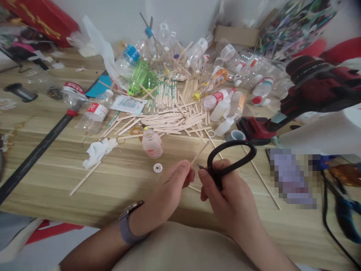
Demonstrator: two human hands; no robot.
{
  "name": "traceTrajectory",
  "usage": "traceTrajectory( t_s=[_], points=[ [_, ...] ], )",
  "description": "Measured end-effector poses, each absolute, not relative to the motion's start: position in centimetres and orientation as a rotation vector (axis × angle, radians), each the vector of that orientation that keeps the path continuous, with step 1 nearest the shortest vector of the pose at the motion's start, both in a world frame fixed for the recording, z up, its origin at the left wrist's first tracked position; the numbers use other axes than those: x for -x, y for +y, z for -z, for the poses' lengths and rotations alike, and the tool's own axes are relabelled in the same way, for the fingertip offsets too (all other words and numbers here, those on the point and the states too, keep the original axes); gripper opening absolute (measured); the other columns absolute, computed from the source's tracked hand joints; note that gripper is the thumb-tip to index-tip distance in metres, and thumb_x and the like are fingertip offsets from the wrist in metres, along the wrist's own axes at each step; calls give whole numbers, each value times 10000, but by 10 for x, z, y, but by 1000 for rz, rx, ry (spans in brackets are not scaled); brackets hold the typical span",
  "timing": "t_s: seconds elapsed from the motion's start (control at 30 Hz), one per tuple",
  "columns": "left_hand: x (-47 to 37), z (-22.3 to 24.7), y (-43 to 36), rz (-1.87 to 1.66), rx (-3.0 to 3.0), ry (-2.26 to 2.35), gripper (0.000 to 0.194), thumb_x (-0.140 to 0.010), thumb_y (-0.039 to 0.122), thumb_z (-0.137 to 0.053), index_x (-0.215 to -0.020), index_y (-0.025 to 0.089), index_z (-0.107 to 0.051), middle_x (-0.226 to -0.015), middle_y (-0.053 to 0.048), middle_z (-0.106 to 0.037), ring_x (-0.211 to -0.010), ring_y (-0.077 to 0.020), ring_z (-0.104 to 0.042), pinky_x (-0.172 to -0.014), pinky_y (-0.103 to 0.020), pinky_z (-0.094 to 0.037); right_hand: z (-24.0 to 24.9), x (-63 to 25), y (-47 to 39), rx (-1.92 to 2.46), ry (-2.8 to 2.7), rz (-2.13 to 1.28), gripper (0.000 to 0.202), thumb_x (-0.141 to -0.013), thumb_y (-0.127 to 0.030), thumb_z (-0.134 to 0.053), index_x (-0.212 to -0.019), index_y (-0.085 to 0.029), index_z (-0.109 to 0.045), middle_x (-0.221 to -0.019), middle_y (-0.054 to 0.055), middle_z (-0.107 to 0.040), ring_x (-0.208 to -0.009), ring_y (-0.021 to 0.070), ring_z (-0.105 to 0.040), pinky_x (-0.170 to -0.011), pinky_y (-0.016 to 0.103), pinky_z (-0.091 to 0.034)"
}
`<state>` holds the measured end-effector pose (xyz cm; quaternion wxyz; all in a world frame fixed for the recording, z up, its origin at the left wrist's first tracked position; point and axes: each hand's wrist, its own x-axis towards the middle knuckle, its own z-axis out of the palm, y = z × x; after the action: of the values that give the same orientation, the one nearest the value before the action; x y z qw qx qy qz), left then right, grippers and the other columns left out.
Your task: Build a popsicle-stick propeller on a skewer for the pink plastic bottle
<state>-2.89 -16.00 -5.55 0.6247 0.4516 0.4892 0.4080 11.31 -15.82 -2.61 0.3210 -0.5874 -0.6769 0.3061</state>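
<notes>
Near the table's front edge, my left hand [176,180] pinches a thin wooden craft stick [200,153] that points up and away to the right. My right hand [225,188] is closed around a pair of black-handled scissors [232,158]. One large handle loop rises above the fingers, and the dark blade tip points left toward the stick. The two hands are close together but apart. Just beyond my left hand stand an uncapped small pink bottle [152,143] and a white cap [158,168] lying on the wood.
A pile of craft sticks [172,122] lies mid-table, with plastic bottles [225,51] behind. At right are a red-and-black power tool [304,90] and blue-handled pliers [346,218]. A dark pole [39,152] crosses the left side, near a crumpled tissue [98,152].
</notes>
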Motion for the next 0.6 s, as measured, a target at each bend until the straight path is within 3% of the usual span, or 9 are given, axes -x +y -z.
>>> traceTrajectory(
  t_s=[0.23, 0.47, 0.6],
  points=[
    [27, 57, -160, -933, -1041, 1094, 411, -967, 485, -315, -667, 214, -391, -691, 25, -371, -678, -148, -369, -703, -302, -382, 26, -113, -156, 1496, -1788, -847, 200, -912, -363, -486, -768, -239, -424, -415, -68, -552, -335, 130, -528, -377, 224, -379],
    [28, 45, -160, -886, -904, 856, 399, -958, 456, -330, -644, 212, -359, -655, 33, -316, -638, -139, -296, -634, -282, -339, 45, -124, -154, 1198, -2124, 51, 151, -933, -252, -484, -806, -189, -535, -602, 13, -625, -479, 134, -567, -487, 254, -402],
    [29, 43, -160, -842, -889, 831, 408, -951, 468, -352, -637, 208, -368, -646, 36, -312, -618, -132, -283, -600, -272, -313, 46, -131, -151, 1101, -2224, 170, 133, -921, -196, -485, -801, -182, -539, -599, 2, -600, -484, 128, -545, -493, 255, -390]
  ],
)
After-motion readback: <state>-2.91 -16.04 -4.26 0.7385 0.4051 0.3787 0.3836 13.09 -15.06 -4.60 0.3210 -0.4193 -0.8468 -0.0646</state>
